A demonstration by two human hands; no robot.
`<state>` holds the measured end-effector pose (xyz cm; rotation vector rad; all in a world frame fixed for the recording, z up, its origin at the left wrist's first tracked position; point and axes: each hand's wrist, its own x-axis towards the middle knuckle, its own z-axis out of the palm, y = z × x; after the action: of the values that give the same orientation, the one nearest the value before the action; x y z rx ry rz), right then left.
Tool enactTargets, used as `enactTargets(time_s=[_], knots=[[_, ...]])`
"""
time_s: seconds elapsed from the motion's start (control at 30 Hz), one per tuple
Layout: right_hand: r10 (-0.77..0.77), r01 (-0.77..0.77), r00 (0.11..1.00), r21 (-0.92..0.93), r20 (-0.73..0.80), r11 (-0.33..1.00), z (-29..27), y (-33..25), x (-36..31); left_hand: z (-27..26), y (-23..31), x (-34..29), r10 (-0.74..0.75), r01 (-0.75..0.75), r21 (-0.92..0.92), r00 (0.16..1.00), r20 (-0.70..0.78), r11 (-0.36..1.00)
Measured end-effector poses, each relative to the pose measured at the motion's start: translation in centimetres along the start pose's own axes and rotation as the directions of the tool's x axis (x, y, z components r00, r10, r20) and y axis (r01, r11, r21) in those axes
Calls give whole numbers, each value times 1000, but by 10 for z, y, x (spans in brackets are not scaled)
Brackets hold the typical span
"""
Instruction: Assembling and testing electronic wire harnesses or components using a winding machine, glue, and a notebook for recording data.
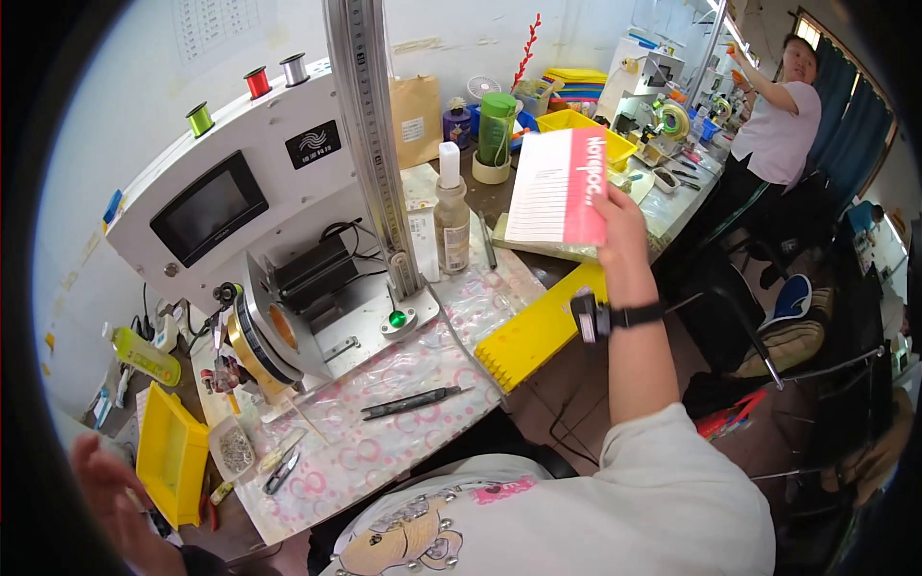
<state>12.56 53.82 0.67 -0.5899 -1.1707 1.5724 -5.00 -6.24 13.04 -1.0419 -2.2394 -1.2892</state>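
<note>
A pink-and-white notepad [555, 197] with ruled lines is up in front of me, above the right part of the workbench. Its pink edge is gripped by my right hand [622, 223], whose wrist wears a black strap with a small dark device. At the far lower left my left hand [115, 494] is raised with its fingers loosely apart and nothing visible in it. That hand is dim at the picture's rim, beside a yellow tray [165, 459]. Black tweezers [413, 403] and small scissors [282, 470] lie on the patterned bench cover [384, 444].
A white machine [288, 163] with a dark screen and thread spools fills the left back. A bottle [451, 226], a green cup [496, 130] and yellow bins [615, 144] stand behind the notepad. A yellow board [538, 326] juts past the bench edge. Another person [780, 115] stands far right.
</note>
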Motion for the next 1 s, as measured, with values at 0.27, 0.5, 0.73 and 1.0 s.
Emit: enactTargets(time_s=[0.27, 0.5, 0.73, 1.0], knots=[[-344, 282, 926, 320, 157, 905, 46, -92, -145, 176, 77, 14, 245, -132, -380, 933, 265, 915], [-204, 63, 805, 262, 558, 963, 86, -63, -230, 210, 80, -5, 227, -31, -602, 941, 252, 798], [-79, -237, 580, 261, 811, 936, 110, -29, -237, 204, 38, -23, -185, 264, -921, 958, 217, 287], [100, -320, 715, 197, 692, 927, 152, -29, -234, 195, -17, -38, -353, 427, -762, 894, 275, 486]])
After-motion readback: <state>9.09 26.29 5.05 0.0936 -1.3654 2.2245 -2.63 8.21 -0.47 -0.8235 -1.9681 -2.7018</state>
